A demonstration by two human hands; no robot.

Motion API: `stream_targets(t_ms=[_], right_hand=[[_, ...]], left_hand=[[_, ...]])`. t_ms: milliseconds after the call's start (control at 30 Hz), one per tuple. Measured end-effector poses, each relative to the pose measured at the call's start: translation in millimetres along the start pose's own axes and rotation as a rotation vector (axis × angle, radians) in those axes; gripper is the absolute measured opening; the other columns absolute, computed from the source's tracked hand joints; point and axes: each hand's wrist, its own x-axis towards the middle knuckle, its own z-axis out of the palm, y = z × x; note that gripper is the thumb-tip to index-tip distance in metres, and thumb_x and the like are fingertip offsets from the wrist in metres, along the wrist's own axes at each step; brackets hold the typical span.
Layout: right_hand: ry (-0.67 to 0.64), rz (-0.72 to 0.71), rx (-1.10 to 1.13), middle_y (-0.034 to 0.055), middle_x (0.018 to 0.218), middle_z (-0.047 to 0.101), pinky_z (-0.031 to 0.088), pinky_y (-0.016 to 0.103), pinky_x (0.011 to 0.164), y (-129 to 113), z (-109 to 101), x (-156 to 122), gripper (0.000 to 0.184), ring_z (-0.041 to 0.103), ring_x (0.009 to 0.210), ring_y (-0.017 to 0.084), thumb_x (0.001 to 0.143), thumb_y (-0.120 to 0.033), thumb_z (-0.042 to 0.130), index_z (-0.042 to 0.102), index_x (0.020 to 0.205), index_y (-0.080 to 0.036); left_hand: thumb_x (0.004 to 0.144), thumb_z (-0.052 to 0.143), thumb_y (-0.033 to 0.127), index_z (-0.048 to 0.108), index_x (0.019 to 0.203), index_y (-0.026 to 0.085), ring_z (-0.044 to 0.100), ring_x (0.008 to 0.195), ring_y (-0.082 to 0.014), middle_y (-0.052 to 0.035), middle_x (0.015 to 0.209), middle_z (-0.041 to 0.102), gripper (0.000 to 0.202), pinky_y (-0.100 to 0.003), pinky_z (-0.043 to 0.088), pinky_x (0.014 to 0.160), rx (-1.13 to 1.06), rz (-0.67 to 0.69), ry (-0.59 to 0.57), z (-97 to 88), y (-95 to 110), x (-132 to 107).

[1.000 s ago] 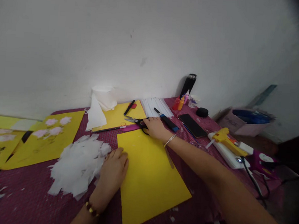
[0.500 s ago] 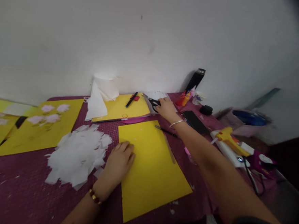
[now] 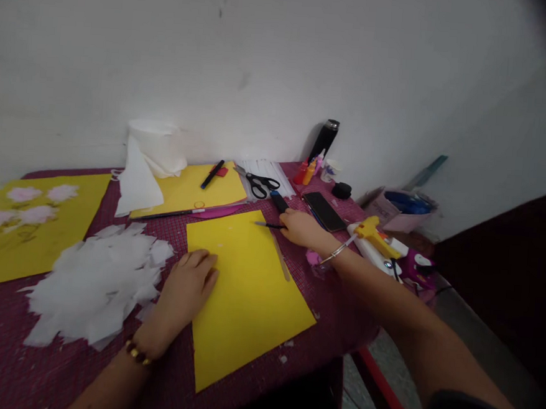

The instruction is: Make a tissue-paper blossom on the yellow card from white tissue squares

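My left hand (image 3: 187, 286) lies flat with its fingers out on the left edge of a yellow sheet of paper (image 3: 247, 302). A loose heap of white paper pieces (image 3: 99, 286) is beside it. At the sheet's far right corner, my right hand (image 3: 305, 228) has its fingers closed at the dark end of a slender pen-like tool (image 3: 266, 224) with a grey tip. Just beyond those fingers is a black marker (image 3: 279, 201) with a blue end. Black-handled scissors (image 3: 258, 183) lie open behind it. A thin brownish strip (image 3: 281, 261) rests along the sheet's right edge.
Behind are another yellow sheet (image 3: 185, 189), a pen (image 3: 213, 173) and crumpled white paper (image 3: 139, 179). To the right stand small paint bottles (image 3: 308, 171), a black flask (image 3: 325, 139), a phone (image 3: 325, 210) and a yellow glue gun (image 3: 376, 236). Flowered yellow sheets (image 3: 41, 232) lie left.
My right hand has left the scissors and come nearer, down to the slender pen-like tool. The black marker now shows. My left hand stays on the sheet while the whole view has shifted.
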Motion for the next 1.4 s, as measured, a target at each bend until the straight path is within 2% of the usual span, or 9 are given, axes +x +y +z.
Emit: stream_targets(t_ms=[100, 267, 400, 500, 600, 667, 833, 1033, 1400], right_hand=[[-0.001, -0.016, 0.173, 0.0097, 0.093, 0.068, 0.046, 0.025, 0.066, -9.6, -10.5, -4.6, 0.018, 0.062, 0.075, 0.015, 0.092, -0.027, 0.046, 0.058, 0.099, -0.015], [-0.248, -0.182, 1.226, -0.0026, 0.071, 0.061, 0.029, 0.017, 0.039, -27.3, 3.3, -26.3, 0.028, 0.038, 0.044, 0.006, 0.09, -0.038, 0.05, 0.051, 0.112, -0.019], [-0.262, -0.2, 1.611, -0.0078, 0.062, 0.049, 0.02, 0.017, 0.038, -25.6, 16.0, -40.0, 0.042, 0.031, 0.042, 0.006, 0.084, -0.036, 0.06, 0.048, 0.123, -0.025], [-0.092, -0.086, 1.664, -0.0077, 0.058, 0.037, 0.026, 0.019, 0.041, -18.3, 14.6, -44.1, 0.024, 0.026, 0.042, 0.007, 0.092, -0.038, 0.045, 0.054, 0.107, -0.022], [0.134, 0.14, 1.517, -0.0049, 0.063, 0.036, 0.036, 0.022, 0.051, -13.2, 12.4, -47.0, 0.035, 0.029, 0.046, 0.009, 0.098, -0.024, 0.021, 0.053, 0.112, -0.021], [0.182, 0.214, 1.468, -0.0027, 0.068, 0.041, 0.04, 0.025, 0.056, -11.6, 14.1, -48.5, 0.037, 0.034, 0.05, 0.01, 0.097, -0.019, 0.02, 0.051, 0.117, -0.022], [0.07, 0.075, 1.718, -0.0031, 0.067, 0.05, 0.042, 0.027, 0.057, -11.5, 25.1, -46.5, 0.018, 0.041, 0.051, 0.01, 0.09, -0.037, 0.049, 0.055, 0.102, -0.025], [-0.067, 0.082, 1.95, -0.0035, 0.061, 0.055, 0.039, 0.023, 0.052, -13.2, 35.8, -37.6, 0.031, 0.047, 0.049, 0.01, 0.087, -0.05, 0.055, 0.06, 0.099, -0.021], [0.051, 0.184, 2.05, -0.0082, 0.046, 0.043, 0.038, 0.023, 0.047, -11.3, 44.3, -29.2, 0.031, 0.036, 0.04, 0.008, 0.083, -0.05, 0.062, 0.059, 0.078, -0.019]], left_hand=[[0.091, 0.047, 0.025, 0.062, 0.116, 0.014, 0.055, 0.111, -0.0273, -0.0141, 0.119, 0.06, 0.031, -0.044, 0.045, 0.099, -0.017, 0.021, 0.009, 1.6, -2.8, -1.1], [0.092, 0.044, 0.025, 0.062, 0.116, 0.014, 0.054, 0.112, -0.028, -0.0148, 0.12, 0.06, 0.032, -0.046, 0.045, 0.1, -0.005, 0.038, 0.006, -0.5, -3.0, -2.1], [0.092, 0.044, 0.025, 0.061, 0.116, 0.014, 0.053, 0.115, -0.0277, -0.0148, 0.124, 0.059, 0.032, -0.046, 0.044, 0.102, -0.011, 0.034, -0.022, -3.6, -1.7, -2.5], [0.093, 0.043, 0.026, 0.062, 0.116, 0.015, 0.053, 0.116, -0.028, -0.0146, 0.125, 0.059, 0.032, -0.047, 0.045, 0.1, -0.023, 0.01, -0.042, -5.2, -0.8, -2.8], [0.093, 0.043, 0.027, 0.062, 0.116, 0.014, 0.053, 0.117, -0.0282, -0.0151, 0.125, 0.059, 0.033, -0.047, 0.043, 0.102, -0.019, 0.009, -0.05, -6.3, -0.1, -2.7], [0.093, 0.042, 0.028, 0.061, 0.118, 0.013, 0.052, 0.118, -0.0284, -0.015, 0.127, 0.058, 0.034, -0.048, 0.042, 0.104, -0.012, 0.007, -0.059, -6.8, 0.1, -2.5], [0.094, 0.042, 0.029, 0.059, 0.12, 0.014, 0.051, 0.119, -0.0283, -0.0143, 0.128, 0.058, 0.035, -0.048, 0.042, 0.103, 0.009, -0.014, -0.084, -6.9, 0.9, -2.5], [0.094, 0.042, 0.03, 0.06, 0.121, 0.013, 0.052, 0.12, -0.0282, -0.0152, 0.127, 0.058, 0.036, -0.047, 0.041, 0.105, 0.028, -0.001, -0.077, -6.0, -0.3, -2.7], [0.093, 0.045, 0.027, 0.062, 0.118, 0.016, 0.057, 0.115, -0.0263, -0.0133, 0.123, 0.062, 0.032, -0.046, 0.047, 0.101, 0.032, 0.037, 0.021, 3.7, -7.8, -3.8]])
